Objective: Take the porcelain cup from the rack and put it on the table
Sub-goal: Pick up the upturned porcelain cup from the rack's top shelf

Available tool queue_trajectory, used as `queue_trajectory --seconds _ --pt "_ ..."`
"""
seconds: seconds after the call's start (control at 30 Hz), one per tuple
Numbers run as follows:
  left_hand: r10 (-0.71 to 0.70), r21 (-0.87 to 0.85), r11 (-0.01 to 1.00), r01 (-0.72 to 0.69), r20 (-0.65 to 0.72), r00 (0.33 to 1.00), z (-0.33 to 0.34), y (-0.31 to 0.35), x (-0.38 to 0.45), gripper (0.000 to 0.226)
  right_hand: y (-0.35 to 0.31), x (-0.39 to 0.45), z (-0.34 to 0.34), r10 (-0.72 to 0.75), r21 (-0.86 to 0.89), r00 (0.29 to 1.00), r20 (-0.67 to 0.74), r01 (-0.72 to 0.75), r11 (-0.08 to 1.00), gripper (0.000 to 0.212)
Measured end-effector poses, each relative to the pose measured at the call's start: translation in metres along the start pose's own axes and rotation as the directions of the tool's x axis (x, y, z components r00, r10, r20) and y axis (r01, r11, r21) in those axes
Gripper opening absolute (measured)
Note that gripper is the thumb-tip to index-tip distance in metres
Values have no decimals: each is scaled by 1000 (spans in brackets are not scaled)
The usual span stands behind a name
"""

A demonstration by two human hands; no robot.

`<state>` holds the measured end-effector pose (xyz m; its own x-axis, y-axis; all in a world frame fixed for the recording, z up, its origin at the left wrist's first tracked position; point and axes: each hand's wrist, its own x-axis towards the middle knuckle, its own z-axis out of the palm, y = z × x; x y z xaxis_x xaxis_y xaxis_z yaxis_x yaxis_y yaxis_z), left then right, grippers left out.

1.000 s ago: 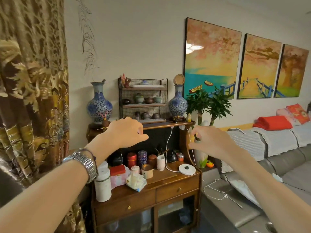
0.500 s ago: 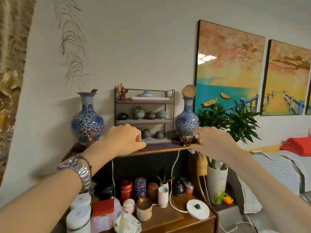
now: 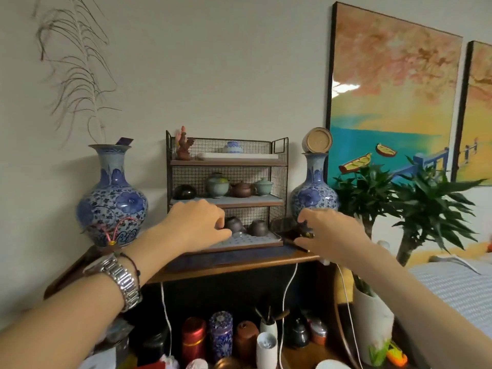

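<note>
The left hand (image 3: 197, 225), at frame centre, has its grip curled and nearly touching the dark glazed cup (image 3: 234, 224) on the bottom tray (image 3: 255, 242) of the wire rack (image 3: 279, 182), with nothing pinched yet; the right hand (image 3: 327, 230) hovers half-spread beside the rack, empty as far as I can tell. The cup looks small, light, stiff, slick and breakable, so I would pinch its rim and wall, lifting clear of its neighbour cup (image 3: 258, 227) before lowering to the counter (image 3: 239, 265).

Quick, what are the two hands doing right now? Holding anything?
Left hand: curled at a dark cup on the rack; grip cannot be told.
Right hand: loosely open, holding nothing visible.
</note>
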<state>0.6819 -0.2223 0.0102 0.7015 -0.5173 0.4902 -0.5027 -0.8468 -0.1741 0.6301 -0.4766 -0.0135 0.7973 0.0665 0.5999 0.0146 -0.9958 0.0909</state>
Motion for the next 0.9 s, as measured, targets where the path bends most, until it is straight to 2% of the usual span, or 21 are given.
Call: queue_trajectory --seconds 0.17,0.3,0.47,0.63,0.77,0.9 --pt "-13 38 999 15 -36 999 17 -29 59 30 11 68 26 -25 10 998 -65 25 1000 39" --pt "-17 -8 1000 16 -50 999 28 -45 98 32 17 105 48 -37 35 994 -104 41 999 37" --pt "-8 -6 1000 7 -34 999 51 -50 131 31 24 140 76 -87 48 992 -96 92 995 37" --pt "-69 -31 997 68 -46 997 68 -60 162 33 32 185 94 -151 93 981 -123 163 982 34" --pt "-136 -21 991 134 -136 981 72 -68 186 30 39 225 103 -225 168 959 -174 254 952 35" --pt "-161 -38 987 157 -306 938 68 -72 210 28 47 263 99 -251 307 936 -248 321 896 44"
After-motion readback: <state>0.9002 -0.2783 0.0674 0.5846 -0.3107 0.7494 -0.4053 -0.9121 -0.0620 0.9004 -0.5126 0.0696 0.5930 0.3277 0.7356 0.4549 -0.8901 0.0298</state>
